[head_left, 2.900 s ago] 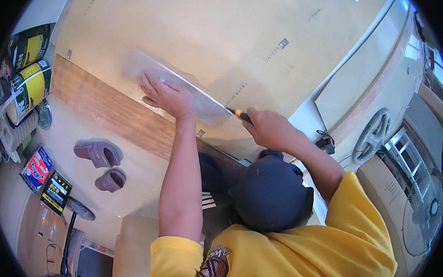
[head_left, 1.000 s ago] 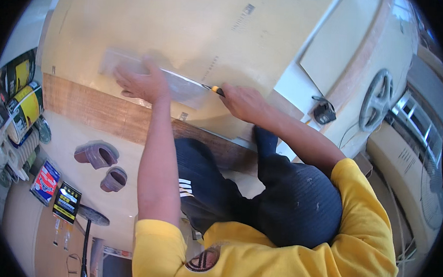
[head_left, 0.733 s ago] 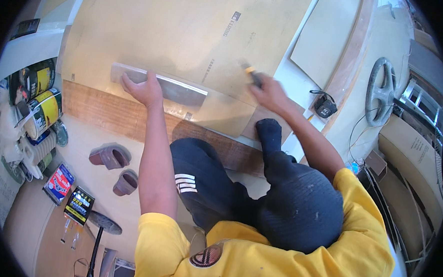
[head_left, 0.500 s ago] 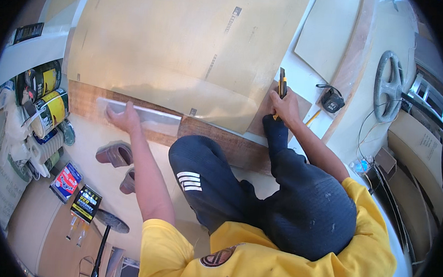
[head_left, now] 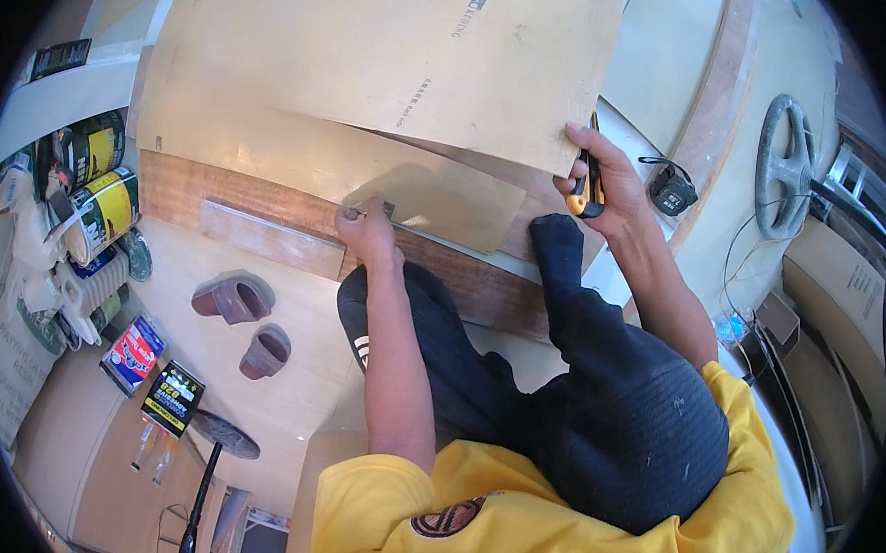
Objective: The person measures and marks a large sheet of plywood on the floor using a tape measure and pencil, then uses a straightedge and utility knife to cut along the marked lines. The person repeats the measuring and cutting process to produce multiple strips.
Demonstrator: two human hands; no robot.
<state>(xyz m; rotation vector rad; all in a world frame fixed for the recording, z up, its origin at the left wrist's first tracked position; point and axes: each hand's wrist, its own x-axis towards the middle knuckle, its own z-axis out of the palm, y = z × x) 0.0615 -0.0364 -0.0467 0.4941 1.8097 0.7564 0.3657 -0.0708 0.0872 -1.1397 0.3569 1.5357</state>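
A large tan sheet (head_left: 364,57) has a long slit near its lower edge, the narrow strip (head_left: 269,147) lying slightly apart at the right. My left hand (head_left: 363,227) pinches the strip's lower edge. My right hand (head_left: 608,180) holds a yellow-and-black utility knife (head_left: 592,199) and grips the raised right corner of the larger sheet, its thumb on top. A pale straightedge (head_left: 265,237) lies along the reddish wooden board (head_left: 177,183) below. My dark-socked foot (head_left: 554,252) rests beside the board at the right.
A tape measure (head_left: 673,188), grey wheel-shaped object (head_left: 784,169) and curved panels (head_left: 833,287) are at the right. Cans (head_left: 101,209) and bags are stacked left. Slippers (head_left: 231,300), two flat tins (head_left: 171,397) and a black pole (head_left: 201,499) are at lower left.
My left hand has left the straightedge, now lower on the board, and moved right to the strip. My right hand with the knife has moved right and taken the sheet's corner, lifting it.
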